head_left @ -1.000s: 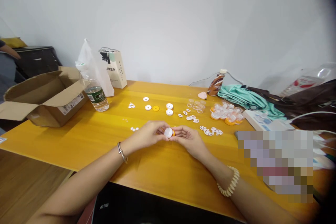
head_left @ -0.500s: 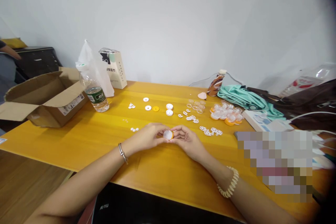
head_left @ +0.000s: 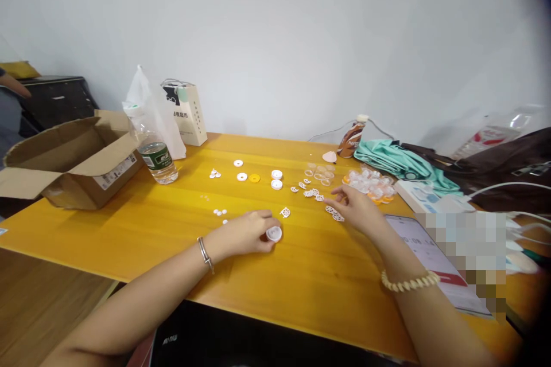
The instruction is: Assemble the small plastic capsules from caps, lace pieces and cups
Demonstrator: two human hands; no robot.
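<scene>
L hand (head_left: 247, 233) alone on the cup (head_left: 274, 233) now; R hand (head_left: 357, 209) off it
Half a sec ago both hands had the cup, orange edge showing; now L hand pinches it btwn thumb & fingers, just its white face showing; R hand's gone to the right of & beyond the cup, fingers parted by the wheels (head_left: 338, 217), can't tell if touching any; lone wheel (head_left: 285, 213) now shows just beyond the cup; 4th white button (head_left: 225, 221) also shows left of the cup, near L hand; yellow ring (head_left: 255, 178), farther beyond the cup, hasn't moved.
</scene>
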